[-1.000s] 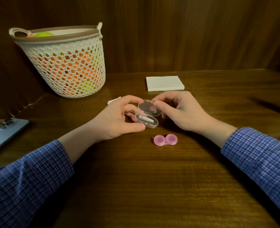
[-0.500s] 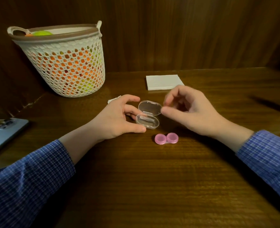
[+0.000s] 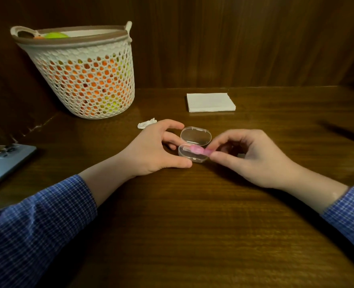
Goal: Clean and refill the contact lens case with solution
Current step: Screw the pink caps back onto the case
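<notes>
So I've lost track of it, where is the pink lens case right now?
In the head view, the pink lens case is pinched in the right hand, over the open clear box that the left hand holds.

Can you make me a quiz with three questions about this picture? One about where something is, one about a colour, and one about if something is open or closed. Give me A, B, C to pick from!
1. Where is the folded white napkin?
A. inside the basket
B. on the table behind the hands
C. under the phone

2. What colour is the lens case pinched in the right hand?
A. pink
B. green
C. black

3. How is the clear plastic box that the left hand steadies?
A. lid shut
B. lid open
C. upside down

Answers:
1. B, it lies flat on the wooden table, beyond both hands.
2. A, the piece between thumb and fingers is pink.
3. B, the lid stands tipped back above the tray.
</notes>
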The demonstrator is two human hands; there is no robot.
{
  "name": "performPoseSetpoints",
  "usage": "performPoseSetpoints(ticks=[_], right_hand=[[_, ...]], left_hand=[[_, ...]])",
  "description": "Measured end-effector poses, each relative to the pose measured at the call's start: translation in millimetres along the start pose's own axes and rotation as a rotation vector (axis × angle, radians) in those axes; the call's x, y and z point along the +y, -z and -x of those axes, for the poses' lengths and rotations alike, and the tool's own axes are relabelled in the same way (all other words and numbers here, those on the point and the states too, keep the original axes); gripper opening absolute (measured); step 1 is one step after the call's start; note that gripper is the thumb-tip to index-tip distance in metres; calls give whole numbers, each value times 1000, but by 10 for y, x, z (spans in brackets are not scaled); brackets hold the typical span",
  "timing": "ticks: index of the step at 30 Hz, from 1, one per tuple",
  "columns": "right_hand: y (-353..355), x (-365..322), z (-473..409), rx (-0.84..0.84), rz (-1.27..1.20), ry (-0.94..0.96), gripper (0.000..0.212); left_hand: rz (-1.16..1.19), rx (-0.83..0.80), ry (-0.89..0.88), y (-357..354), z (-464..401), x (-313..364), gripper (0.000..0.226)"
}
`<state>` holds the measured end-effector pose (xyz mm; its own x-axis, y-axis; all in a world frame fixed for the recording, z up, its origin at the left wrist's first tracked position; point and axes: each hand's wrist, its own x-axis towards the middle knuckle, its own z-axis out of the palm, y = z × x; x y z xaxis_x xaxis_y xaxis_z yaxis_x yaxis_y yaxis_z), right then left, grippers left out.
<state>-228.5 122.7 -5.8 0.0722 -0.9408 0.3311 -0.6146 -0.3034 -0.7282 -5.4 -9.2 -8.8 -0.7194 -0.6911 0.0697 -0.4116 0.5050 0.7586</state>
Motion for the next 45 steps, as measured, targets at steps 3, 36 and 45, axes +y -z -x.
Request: performPoseSetpoints(ticks=[3, 36, 45], right_hand=[[-97, -4, -36, -6, 104, -10, 21], [-72, 34, -67, -47, 287, 73, 23], [-95, 1, -78, -25, 311, 76, 25]], left_hand=[[-19, -1, 7, -8, 0, 12, 92], [-92, -17, -191, -34, 102, 105, 19], [-106, -8, -215, -49, 107, 138, 16]])
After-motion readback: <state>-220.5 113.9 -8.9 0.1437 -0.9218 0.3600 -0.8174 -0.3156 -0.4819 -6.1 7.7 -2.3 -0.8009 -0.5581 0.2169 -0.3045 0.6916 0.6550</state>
